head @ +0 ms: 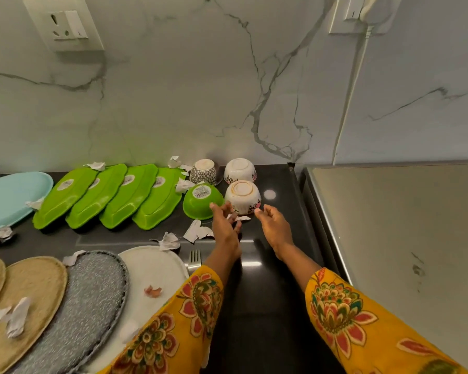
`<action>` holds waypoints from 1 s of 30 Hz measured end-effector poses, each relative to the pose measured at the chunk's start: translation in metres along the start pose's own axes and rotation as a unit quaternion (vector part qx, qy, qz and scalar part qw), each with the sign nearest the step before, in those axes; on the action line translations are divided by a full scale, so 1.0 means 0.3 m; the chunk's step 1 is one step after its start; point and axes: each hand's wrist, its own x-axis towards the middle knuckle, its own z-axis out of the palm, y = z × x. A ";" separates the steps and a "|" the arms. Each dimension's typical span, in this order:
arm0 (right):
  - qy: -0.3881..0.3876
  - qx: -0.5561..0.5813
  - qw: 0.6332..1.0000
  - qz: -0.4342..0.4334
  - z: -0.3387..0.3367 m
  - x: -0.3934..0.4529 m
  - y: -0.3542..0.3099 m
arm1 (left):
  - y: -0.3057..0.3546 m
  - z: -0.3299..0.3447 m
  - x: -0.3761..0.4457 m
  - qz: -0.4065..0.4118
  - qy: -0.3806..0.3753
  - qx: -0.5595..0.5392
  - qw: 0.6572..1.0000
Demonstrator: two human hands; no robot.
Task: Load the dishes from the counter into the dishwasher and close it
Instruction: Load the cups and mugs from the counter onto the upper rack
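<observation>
Both hands reach for the floral bowl [243,196], upside down on the tabletop [276,265]: left hand [225,228] and right hand [274,225] are released, fingers loose, holding nothing. The green bowl [202,200] just left could get knocked. The dishwasher is out of sight.

Fork [194,259] handle hidden under white plate [157,268] — blue plate [8,197] cut by left edge.
</observation>
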 end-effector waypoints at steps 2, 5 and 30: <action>0.002 -0.017 1.000 -0.014 0.008 0.057 -0.016 | 0.027 0.040 0.048 0.012 0.007 -0.002 1.000; -0.010 -0.036 0.999 -0.037 0.023 0.126 -0.048 | 0.055 0.082 0.110 0.026 0.025 0.016 0.999; 0.012 -0.113 0.992 -0.054 -0.095 -0.168 0.025 | -0.024 0.047 -0.223 0.001 -0.055 0.164 0.985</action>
